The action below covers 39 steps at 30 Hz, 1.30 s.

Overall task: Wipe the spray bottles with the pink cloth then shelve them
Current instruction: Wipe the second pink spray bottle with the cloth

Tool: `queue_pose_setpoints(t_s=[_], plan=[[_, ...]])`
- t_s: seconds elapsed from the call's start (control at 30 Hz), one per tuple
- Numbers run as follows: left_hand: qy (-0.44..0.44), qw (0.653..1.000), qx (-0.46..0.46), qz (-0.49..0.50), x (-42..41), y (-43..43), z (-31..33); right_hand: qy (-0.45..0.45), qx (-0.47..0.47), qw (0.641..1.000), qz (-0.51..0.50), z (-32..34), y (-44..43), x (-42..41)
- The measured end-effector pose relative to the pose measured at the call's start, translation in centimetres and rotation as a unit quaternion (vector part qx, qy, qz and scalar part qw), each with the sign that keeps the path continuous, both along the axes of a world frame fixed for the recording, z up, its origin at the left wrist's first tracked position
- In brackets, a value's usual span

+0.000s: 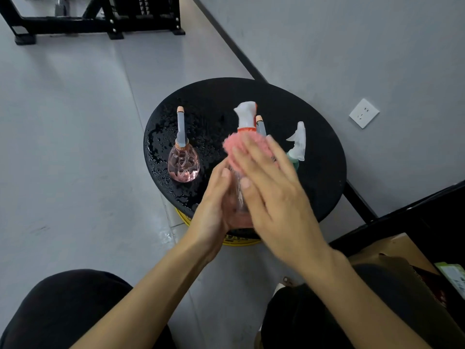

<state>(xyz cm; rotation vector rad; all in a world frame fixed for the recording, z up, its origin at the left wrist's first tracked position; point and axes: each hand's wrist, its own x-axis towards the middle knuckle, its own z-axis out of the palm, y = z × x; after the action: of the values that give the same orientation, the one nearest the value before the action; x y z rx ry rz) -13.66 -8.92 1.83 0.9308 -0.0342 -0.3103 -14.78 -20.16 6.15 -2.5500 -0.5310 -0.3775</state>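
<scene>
The left hand [216, 200], fingers curled round the lower body of the clear spray bottle [245, 119] held over the black table [322, 157], should hold firm and turn it so the pink cloth [232, 147], pressed to its shoulder by the flat, straight fingers of the right hand [274, 190], covers every side.

A pale grey floor [75, 122] meets a grey wall [352, 46] along a black baseboard [226, 41]; a white socket [364, 113] sits on the wall, a black metal frame [95, 18] stands beyond.

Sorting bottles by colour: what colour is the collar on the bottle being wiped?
Orange-red; the collar shows best in the head view.
</scene>
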Motion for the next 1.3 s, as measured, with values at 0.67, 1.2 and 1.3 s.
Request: queue_pose_setpoints(t_s=[0.67,1.2,1.3], plan=[[-0.018,0.995,0.066,0.068,1.8,-0.2,-1.8,0.100,0.273,0.956,0.043,-3.2,-2.0,3.5],[0.033,0.954,0.235,0.182,8.1,0.8,-8.0,0.205,0.318,0.923,-0.063,-8.4,-5.0,6.2],[0.030,0.947,0.272,0.171,9.6,1.2,-9.5,0.202,0.333,0.918,-0.080,-8.4,-5.7,7.0]])
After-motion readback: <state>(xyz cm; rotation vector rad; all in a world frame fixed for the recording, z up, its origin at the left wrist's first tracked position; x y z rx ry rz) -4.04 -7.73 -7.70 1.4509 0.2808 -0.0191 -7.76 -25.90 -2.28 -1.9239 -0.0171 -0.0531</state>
